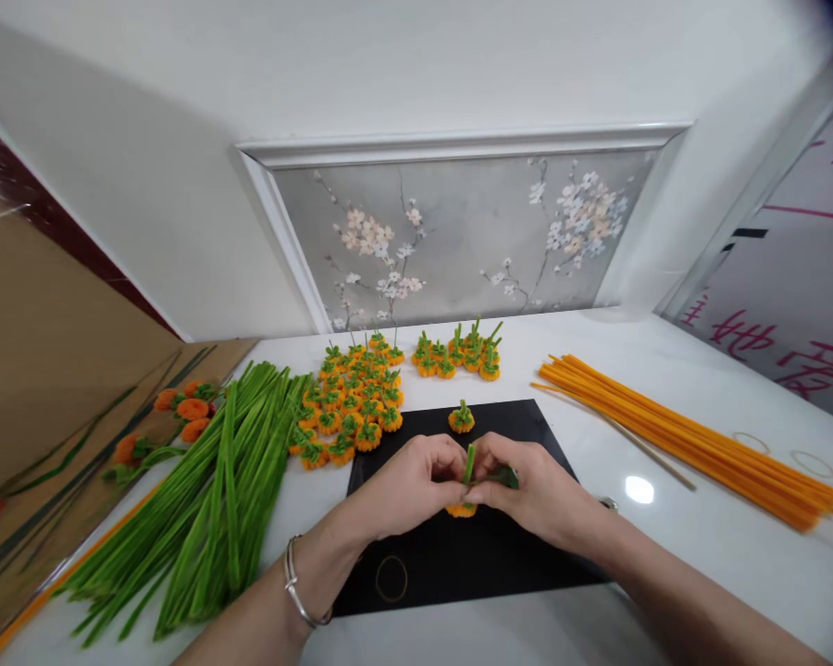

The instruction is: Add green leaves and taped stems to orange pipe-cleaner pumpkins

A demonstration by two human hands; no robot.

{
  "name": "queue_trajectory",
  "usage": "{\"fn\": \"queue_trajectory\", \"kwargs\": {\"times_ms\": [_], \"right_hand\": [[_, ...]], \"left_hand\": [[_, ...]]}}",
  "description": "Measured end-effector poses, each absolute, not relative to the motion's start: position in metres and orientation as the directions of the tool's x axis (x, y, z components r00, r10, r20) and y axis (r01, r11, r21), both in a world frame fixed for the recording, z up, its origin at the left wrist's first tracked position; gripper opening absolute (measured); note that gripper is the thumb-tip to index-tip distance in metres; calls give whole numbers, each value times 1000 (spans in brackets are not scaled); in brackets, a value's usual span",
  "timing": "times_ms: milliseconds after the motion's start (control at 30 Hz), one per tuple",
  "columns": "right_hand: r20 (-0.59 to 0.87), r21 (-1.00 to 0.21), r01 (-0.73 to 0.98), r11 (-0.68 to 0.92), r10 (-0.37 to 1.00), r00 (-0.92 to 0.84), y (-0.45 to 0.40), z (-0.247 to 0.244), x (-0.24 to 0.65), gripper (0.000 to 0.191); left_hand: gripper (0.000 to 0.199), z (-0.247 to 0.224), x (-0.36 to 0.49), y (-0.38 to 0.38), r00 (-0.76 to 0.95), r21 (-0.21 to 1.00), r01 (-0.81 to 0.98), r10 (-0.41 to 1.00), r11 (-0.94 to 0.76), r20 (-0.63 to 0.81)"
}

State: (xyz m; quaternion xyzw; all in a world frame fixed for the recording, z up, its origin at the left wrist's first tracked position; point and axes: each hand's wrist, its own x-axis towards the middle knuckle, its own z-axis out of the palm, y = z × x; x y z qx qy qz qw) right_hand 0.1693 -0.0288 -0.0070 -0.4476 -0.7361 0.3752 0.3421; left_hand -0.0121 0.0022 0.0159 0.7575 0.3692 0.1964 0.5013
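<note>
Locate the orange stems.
Head view, right side: the orange stems lie on the white table, right of the black mat.

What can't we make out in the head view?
In the head view:
- Orange flower piece: top mostly hidden by the left hand and right hand.
- Dark green thing: mostly covered by the right hand.
- Shiny bit by the right wrist: too small to identify.
- Left cluster: pieces overlap, exact count unclear.
- Red writing: cut off by right edge.
</note>
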Motion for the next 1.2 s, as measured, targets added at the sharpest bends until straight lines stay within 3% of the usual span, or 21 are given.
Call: {"fn": "queue_trajectory", "kwargs": {"times_ms": [267,400,633,733,833,933,1067,1200], "right_hand": [[132,-945,198,261,858,-497,-28,-3,179,12],[240,-881,234,411,815,-528,-29,-3,180,13],[464,-690,392,608,788,-405,-28,-3,177,16],[487,-676,450,584,812,-322,-28,-3,177,16],[473,-703,480,526,849,-237,-27,-6,178,18],[453,-726,491,482,872,-185,-26,-8,179,19],[451,-752,457,475,877,-169,-25,-7,178,19],[438,-803,362,473,881,-179,-27,-3,178,19]], "left_hand": [[11,23,-18,2,758,969,230,607,92,-238],[11,21,-19,3,775,966,190,578,174,-256],[26,27,-21,3,744,923,155,573,352,-343],[42,29,-17,-1,701,962,94,670,255,-246],[62,27,-9,-8,608,977,206,789,-50,-88],[46,21,-1,-14,516,921,299,854,-247,62],[24,19,2,-14,522,981,105,849,-163,85],[23,23,-1,-11,602,984,-64,793,168,-96]]}}
